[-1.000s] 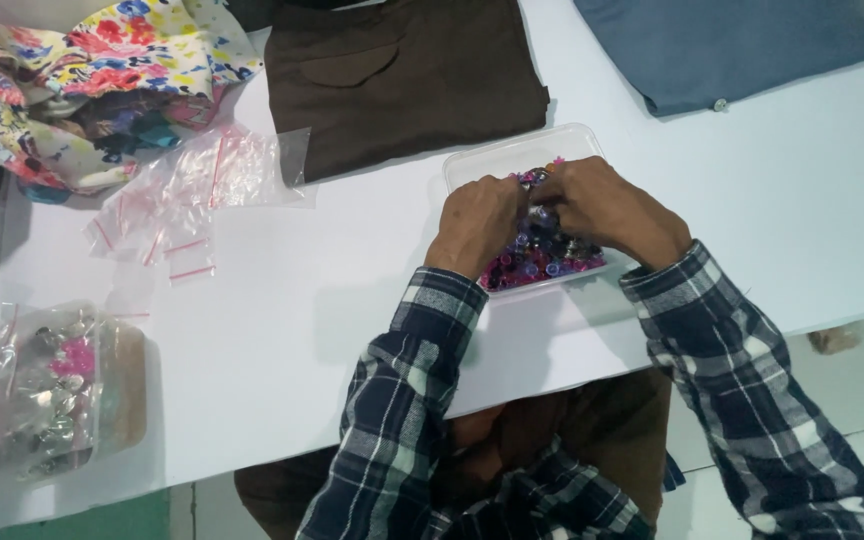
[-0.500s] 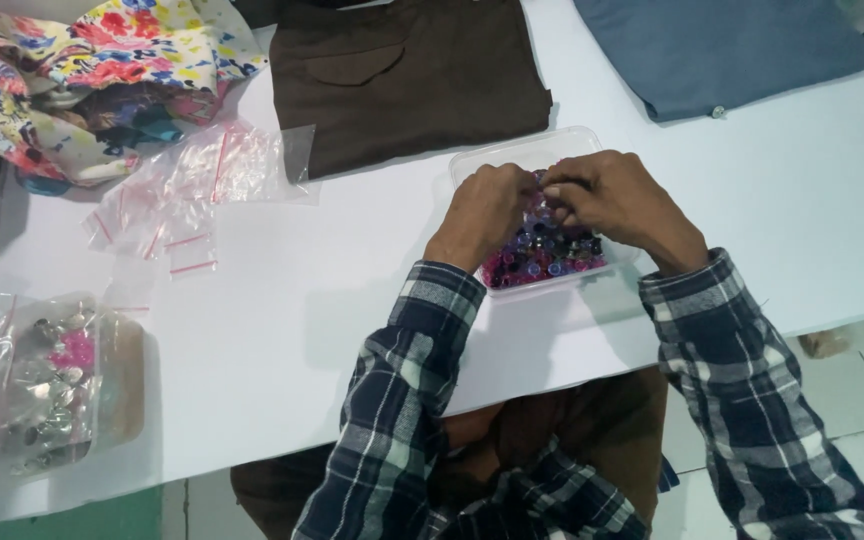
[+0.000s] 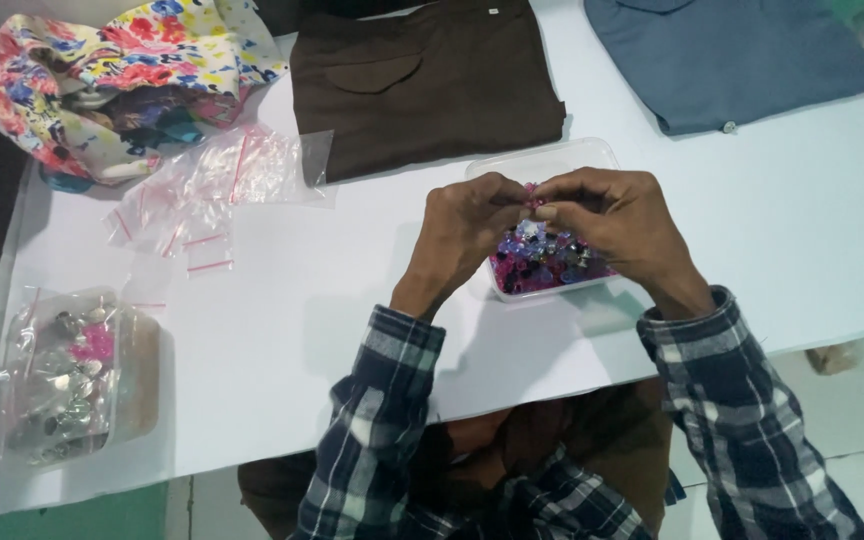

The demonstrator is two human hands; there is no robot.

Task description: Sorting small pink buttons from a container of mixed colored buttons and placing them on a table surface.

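Much of what the fingers work on is hard to make out: a tiny pink piece (image 3: 529,196) shows only as a speck between the fingertips of the left hand (image 3: 464,232) and the right hand (image 3: 614,222), which meet thumb to thumb above the table, and whether it is a button or a bead cannot be told. Both hands are curled in a pinch on that small piece, the left closing on it from one side and the right from the other. Directly beneath them, partly covered by the knuckles, sits a clear plastic container (image 3: 552,160) filled with purple, pink and blue buttons (image 3: 542,262); its near edge lies just under the right palm and its far rim shows beyond the fingers. The white table (image 3: 282,330) carries a heap of small clear zip bags with red seal strips (image 3: 202,190) to the left of the hands, well apart from them. At the near left corner lies a clear bag of silvery and pink buttons (image 3: 67,370) over a brownish tray, its contents blurred. A folded dark brown garment (image 3: 422,80) lies beyond the container, a grey-blue garment (image 3: 732,55) is cut off at the top right, and floral fabric (image 3: 122,70) is bunched at the top left.
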